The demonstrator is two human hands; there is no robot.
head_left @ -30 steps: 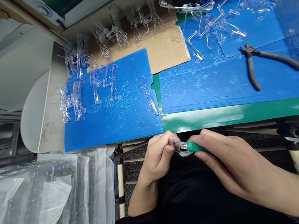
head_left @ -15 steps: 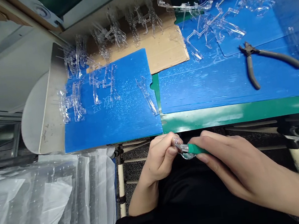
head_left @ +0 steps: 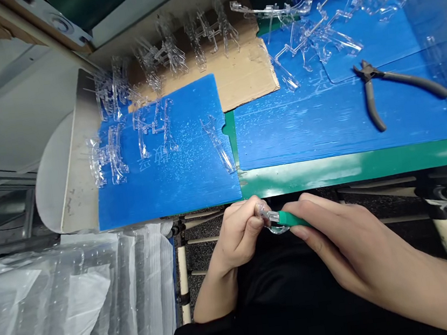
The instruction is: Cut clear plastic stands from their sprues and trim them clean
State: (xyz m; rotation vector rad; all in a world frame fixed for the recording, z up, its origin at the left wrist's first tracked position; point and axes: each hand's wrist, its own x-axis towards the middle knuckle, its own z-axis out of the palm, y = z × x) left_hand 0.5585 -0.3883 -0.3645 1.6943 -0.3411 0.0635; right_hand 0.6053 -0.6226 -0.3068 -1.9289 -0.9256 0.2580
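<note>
Below the table's front edge, my left hand is closed on a small clear plastic part, most of it hidden by the fingers. My right hand grips a green-handled knife, whose metal end touches or nearly touches the part by my left fingertips. A single clear piece lies on the left blue sheet, beyond my hands. Grey-handled cutting pliers rest with handles apart on the right blue sheet.
Clear plastic pieces stand on brown cardboard, with more at the left. A tangle of clear parts lies back right. Plastic-wrapped sheets fill the lower left. The table's green edge runs beyond my hands.
The knife's tip has shifted very slightly left against the clear part. The view has moved a little; both hands keep their grips.
</note>
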